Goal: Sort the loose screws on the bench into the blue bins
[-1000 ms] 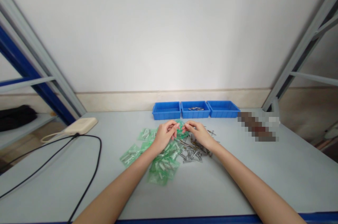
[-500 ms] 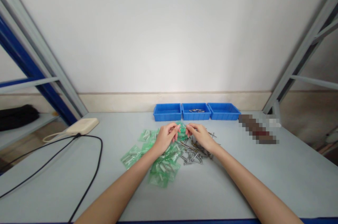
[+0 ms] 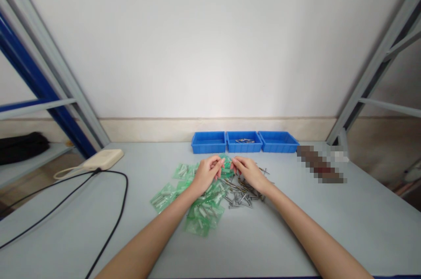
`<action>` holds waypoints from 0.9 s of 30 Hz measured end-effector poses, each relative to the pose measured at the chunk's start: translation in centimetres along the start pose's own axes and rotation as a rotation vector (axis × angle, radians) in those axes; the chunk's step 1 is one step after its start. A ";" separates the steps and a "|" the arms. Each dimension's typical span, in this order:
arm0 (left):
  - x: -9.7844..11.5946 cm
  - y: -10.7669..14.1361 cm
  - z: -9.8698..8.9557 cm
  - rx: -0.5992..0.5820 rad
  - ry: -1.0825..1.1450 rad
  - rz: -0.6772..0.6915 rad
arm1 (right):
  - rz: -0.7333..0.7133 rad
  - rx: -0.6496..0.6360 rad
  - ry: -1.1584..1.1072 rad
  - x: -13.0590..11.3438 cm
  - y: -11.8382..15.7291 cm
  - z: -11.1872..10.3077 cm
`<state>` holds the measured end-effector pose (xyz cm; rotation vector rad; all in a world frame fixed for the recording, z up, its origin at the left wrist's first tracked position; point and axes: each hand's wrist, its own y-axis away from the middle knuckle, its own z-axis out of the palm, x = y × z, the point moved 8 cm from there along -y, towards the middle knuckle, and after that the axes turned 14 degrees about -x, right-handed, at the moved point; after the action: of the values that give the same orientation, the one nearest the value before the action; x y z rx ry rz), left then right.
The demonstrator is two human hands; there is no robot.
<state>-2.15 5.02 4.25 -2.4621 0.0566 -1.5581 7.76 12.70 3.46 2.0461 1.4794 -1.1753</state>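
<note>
At the far left of the light grey bench top (image 3: 269,244), a black cable (image 3: 126,187) runs from a cream-coloured rounded plastic unit (image 3: 104,159). To its right lies a loose pile of green-tinted clear plastic packets (image 3: 200,219), each holding small metal parts.

The left hand (image 3: 206,173) is closed to a pinch above the top of this pile, and the right hand (image 3: 251,173) mirrors it, with the fingertips of the two hands nearly meeting. Between them, a slender metal pin (image 3: 228,162) appears to be held over a green packet (image 3: 225,160) (the view is too small to be certain). Both forearms angle inward from the lower corners of the view, with the wrists low.

In this pose, a firm pad-to-pad pinch near the pin's mid-length gives good control, and keeping the hands just above the pile helps avoid snagging loose parts.

Right of the hands lies a heap of grey steel nails (image 3: 241,198). Beyond them stand three rectangular blue plastic trays (image 3: 244,142) in a row; the middle one contains small metal parts (image 3: 244,141). Further right is a pixelated object (image 3: 320,164).
</note>
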 end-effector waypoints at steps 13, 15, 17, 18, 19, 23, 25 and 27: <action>-0.9 -0.2 -0.3 -0.003 0.031 -0.021 | -0.005 -0.121 0.033 -0.4 -0.1 -0.5; -1.5 -0.4 -0.8 0.022 0.066 -0.015 | 0.035 -0.030 0.107 -0.4 -0.8 -2.6; -2.2 -0.7 -1.1 0.021 0.086 -0.012 | 0.131 0.117 0.250 -0.5 -1.8 -5.6; -2.5 -0.8 -1.2 0.021 0.089 -0.019 | 0.186 0.186 0.348 -0.7 -2.4 -7.0; -2.9 -0.9 -1.3 0.018 0.088 -0.024 | 0.234 0.246 0.463 -1.2 -2.9 -8.3; -3.5 -0.9 -1.8 0.003 0.096 -0.035 | 0.327 0.444 0.878 -3.3 -3.7 -10.2; -3.6 -0.8 -2.3 0.022 0.103 -0.032 | 0.309 0.434 0.906 -3.4 -3.0 -8.9; -3.5 -0.8 -2.7 0.044 0.106 -0.021 | 0.232 0.262 0.837 -2.8 -1.9 -6.1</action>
<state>-6.19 5.84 2.44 -2.3524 0.0136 -1.6798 8.21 15.94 9.61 3.0127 1.3669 -0.4264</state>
